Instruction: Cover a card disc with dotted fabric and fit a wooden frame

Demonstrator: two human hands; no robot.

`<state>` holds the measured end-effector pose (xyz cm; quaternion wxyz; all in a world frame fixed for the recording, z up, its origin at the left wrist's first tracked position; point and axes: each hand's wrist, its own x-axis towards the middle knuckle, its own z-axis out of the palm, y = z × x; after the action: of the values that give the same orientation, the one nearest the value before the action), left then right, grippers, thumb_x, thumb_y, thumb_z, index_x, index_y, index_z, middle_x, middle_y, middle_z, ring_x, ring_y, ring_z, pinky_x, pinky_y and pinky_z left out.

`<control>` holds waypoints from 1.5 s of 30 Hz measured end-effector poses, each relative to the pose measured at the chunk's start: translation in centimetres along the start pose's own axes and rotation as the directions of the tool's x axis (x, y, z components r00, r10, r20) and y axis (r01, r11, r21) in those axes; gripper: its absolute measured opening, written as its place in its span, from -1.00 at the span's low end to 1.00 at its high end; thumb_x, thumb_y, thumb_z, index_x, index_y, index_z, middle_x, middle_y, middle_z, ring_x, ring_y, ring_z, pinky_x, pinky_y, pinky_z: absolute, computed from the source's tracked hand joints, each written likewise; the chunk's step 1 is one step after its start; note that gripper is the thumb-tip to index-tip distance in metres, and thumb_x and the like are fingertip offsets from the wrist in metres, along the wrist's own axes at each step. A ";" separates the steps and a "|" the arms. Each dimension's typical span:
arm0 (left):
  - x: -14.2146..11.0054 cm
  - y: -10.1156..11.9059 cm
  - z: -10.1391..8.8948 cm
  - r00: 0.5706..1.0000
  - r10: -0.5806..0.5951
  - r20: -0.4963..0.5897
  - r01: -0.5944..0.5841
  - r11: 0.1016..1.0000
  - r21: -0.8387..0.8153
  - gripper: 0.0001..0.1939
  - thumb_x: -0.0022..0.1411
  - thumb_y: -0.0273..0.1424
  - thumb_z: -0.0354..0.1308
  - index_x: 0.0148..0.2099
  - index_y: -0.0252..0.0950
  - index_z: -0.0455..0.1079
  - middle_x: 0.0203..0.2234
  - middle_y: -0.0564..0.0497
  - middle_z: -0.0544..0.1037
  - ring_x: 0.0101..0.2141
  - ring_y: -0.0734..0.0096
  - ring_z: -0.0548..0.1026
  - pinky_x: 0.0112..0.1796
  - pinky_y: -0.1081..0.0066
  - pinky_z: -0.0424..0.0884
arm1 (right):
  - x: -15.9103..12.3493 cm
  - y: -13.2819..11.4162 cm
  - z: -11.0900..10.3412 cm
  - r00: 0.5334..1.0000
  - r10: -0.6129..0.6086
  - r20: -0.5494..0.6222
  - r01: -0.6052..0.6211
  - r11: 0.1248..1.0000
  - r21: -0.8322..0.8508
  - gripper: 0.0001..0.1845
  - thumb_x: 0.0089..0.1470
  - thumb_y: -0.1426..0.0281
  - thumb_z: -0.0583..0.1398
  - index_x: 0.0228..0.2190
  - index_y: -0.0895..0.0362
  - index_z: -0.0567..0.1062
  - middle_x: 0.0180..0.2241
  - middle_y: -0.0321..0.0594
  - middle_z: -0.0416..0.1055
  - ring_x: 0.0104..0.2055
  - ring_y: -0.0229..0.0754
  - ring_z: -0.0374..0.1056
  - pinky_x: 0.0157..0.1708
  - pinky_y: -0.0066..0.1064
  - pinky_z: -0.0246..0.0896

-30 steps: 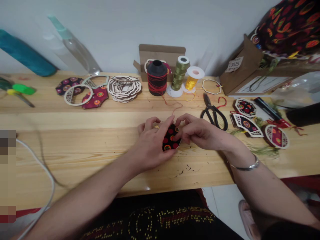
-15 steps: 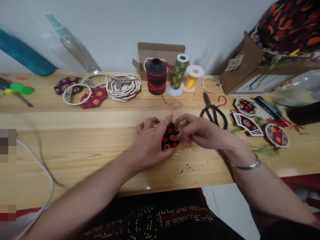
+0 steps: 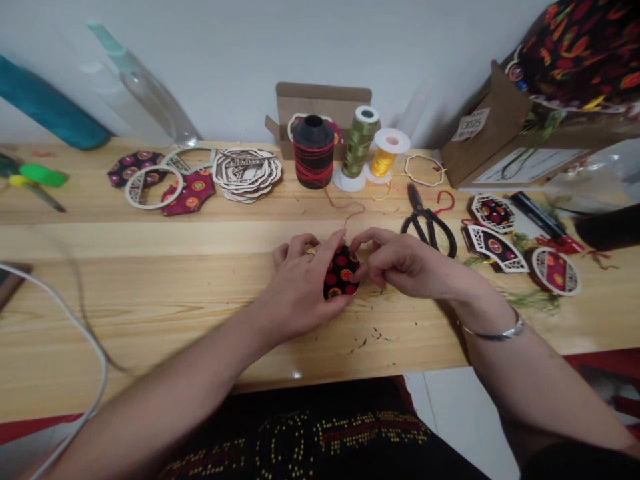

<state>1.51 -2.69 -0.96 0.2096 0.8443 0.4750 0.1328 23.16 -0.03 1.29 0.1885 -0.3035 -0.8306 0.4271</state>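
A small black fabric-covered piece (image 3: 336, 285) with red dots and orange flower motifs lies on the wooden table. My left hand (image 3: 305, 280) grips it from the left, index finger along the top and thumb at the lower edge. My right hand (image 3: 400, 263) is curled at its right side, with thumb and index fingertips pressing on the rim. A thin red thread (image 3: 357, 208) runs from the top of the piece toward the black spool of red thread (image 3: 314, 152). Part of the piece is hidden under my left hand.
Green thread (image 3: 359, 143) and yellow thread (image 3: 384, 160) spools stand behind. Black scissors (image 3: 429, 227) lie by my right hand. Finished ornaments (image 3: 500, 248) sit at right near a cardboard box (image 3: 493, 133). Stacked wooden frames (image 3: 247, 175) lie at back left; a white cable (image 3: 95, 347) crosses the left.
Both hands stay almost still on the fabric-covered piece, with at most a tiny finger shift. The view has shifted very slightly.
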 end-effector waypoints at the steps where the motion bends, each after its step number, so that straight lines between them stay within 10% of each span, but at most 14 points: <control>1: 0.0 0.0 0.0 1.000 0.001 0.000 -0.001 1.000 -0.001 -0.17 0.11 -0.17 0.15 0.34 -0.23 -0.07 0.14 -0.12 0.40 0.06 -0.03 0.18 -0.04 0.05 0.06 | 0.0 -0.1 0.0 1.000 -0.003 -0.002 0.003 1.000 0.000 -0.68 -0.19 0.74 0.01 -0.61 0.16 0.44 -0.16 -0.16 0.33 -0.03 -0.17 0.34 -0.14 -0.31 0.36; 6: -0.1 -0.1 -0.2 1.000 -0.005 -0.010 0.005 1.000 -0.024 -0.16 0.09 -0.15 0.18 0.33 -0.25 -0.03 0.10 -0.17 0.42 0.09 -0.06 0.17 -0.02 0.00 0.10 | 0.0 -0.2 0.1 0.968 -0.065 -0.244 0.079 0.996 0.051 -0.69 -0.22 0.72 0.00 -0.64 0.12 0.40 -0.27 -0.20 0.45 -0.02 -0.14 0.34 -0.15 -0.29 0.35; 11: 0.0 -0.5 -1.7 0.970 -0.096 -0.224 0.069 0.990 -0.126 -0.43 0.21 -0.31 0.08 0.26 -0.25 0.14 0.03 -0.12 0.48 0.07 0.07 0.24 0.05 0.01 0.15 | 0.4 0.5 0.1 0.717 0.092 -0.691 -0.020 0.994 0.111 -0.73 -0.18 0.65 0.02 -0.69 0.09 0.33 -0.57 -0.28 0.44 -0.37 -0.23 0.38 -0.25 -0.29 0.33; 20: 0.1 -1.1 -2.7 0.938 -0.238 -0.254 0.198 0.965 -0.172 -0.56 0.19 -0.49 0.03 0.14 -0.22 0.31 -0.24 -0.01 0.60 -0.05 0.13 0.38 0.00 0.06 0.27 | 0.7 1.7 0.4 0.685 0.298 -0.664 -0.145 0.950 0.276 -0.78 -0.27 0.61 -0.01 -0.65 0.10 0.35 -0.57 -0.32 0.44 -0.46 -0.27 0.36 -0.35 -0.36 0.24; 25: 0.1 -0.9 -2.7 0.928 -0.260 -0.267 0.221 0.961 -0.167 -0.59 0.19 -0.45 0.04 0.10 -0.20 0.34 -0.31 0.01 0.59 -0.10 0.14 0.41 -0.06 0.10 0.32 | 0.7 1.6 0.4 0.713 0.274 -0.645 -0.124 0.955 0.270 -0.80 -0.27 0.61 0.00 -0.66 0.10 0.33 -0.57 -0.31 0.44 -0.46 -0.27 0.36 -0.35 -0.34 0.26; 33: -0.1 -0.9 -2.7 0.931 -0.237 -0.278 0.193 0.965 -0.177 -0.67 0.21 -0.41 0.04 0.02 -0.20 0.41 -0.36 0.01 0.59 -0.17 0.20 0.46 -0.11 0.16 0.37 | 0.6 0.7 0.4 0.911 0.137 -0.389 -0.088 0.986 0.141 -0.77 -0.16 0.63 0.08 -0.53 0.12 0.47 -0.39 -0.24 0.47 -0.26 -0.23 0.36 -0.17 -0.29 0.26; 45: -0.1 -1.0 -3.0 0.910 -0.334 -0.245 0.285 0.934 -0.217 -0.54 0.19 -0.55 -0.04 0.15 -0.29 0.28 -0.26 -0.01 0.62 -0.15 0.21 0.48 -0.14 0.18 0.40 | 0.4 0.9 0.5 0.964 -0.007 -0.267 0.019 0.999 0.043 -0.68 -0.17 0.68 0.05 -0.55 0.08 0.50 -0.38 -0.22 0.56 -0.12 -0.13 0.25 -0.12 -0.21 0.25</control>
<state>-0.51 -1.64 1.20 0.2332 0.7090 0.6142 0.2565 22.86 0.35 0.22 0.3084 -0.3485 -0.7896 0.3999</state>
